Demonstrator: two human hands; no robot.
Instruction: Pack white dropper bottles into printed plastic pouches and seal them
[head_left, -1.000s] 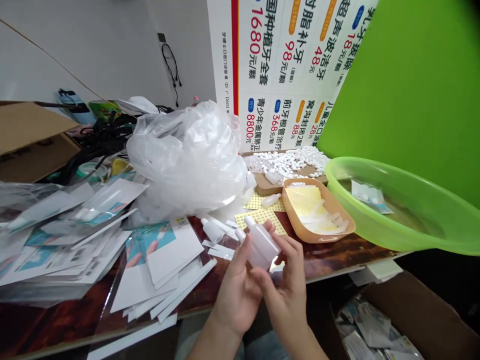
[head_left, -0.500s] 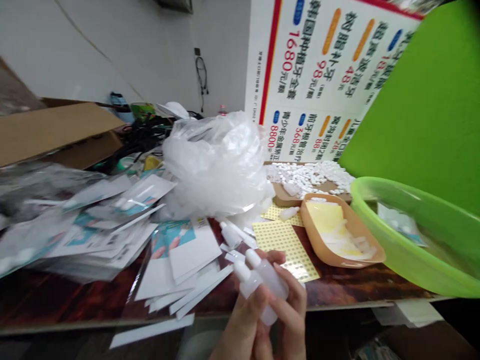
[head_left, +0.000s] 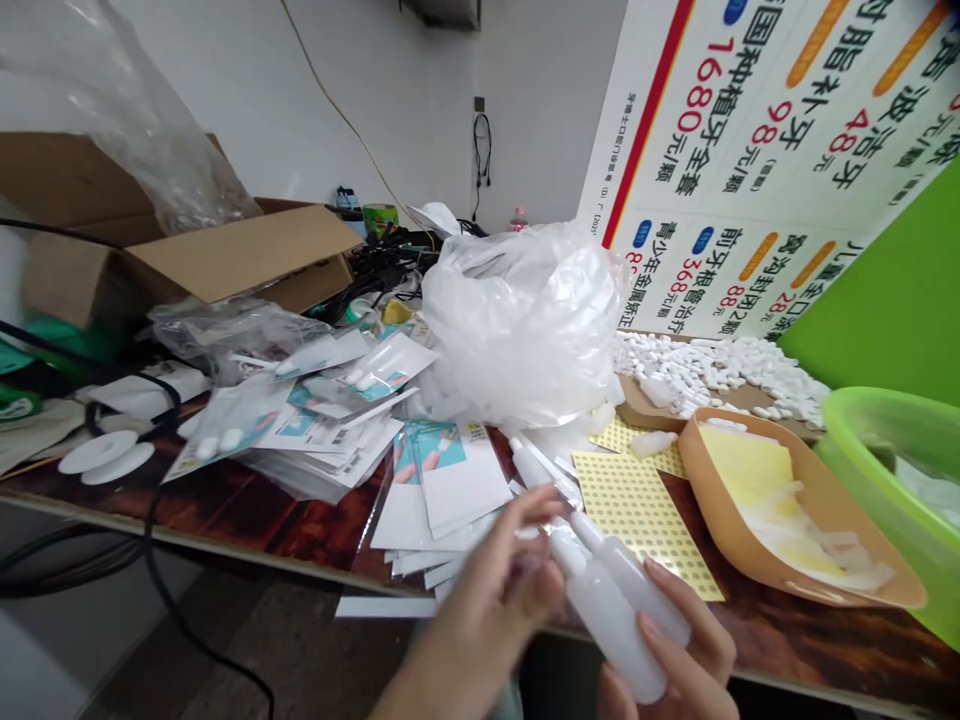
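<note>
Low and right of centre, the right hand (head_left: 697,672) is gripping two white plastic bottles (head_left: 611,625) side by side, apparently keeping their narrow caps (head_left: 568,553) exposed. The left hand (head_left: 480,610) is hovering beside the caps, thumb and fingers apart. Beyond, a yellow sticker sheet (head_left: 637,510) is lying flat, seemingly for easy reach.

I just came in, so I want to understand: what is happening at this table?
A person's right hand holds two translucent white plastic bottles side by side. The left hand is close to their white caps, fingers parted. Beyond them, a yellow dotted sheet lies beside an orange plastic box.
</note>
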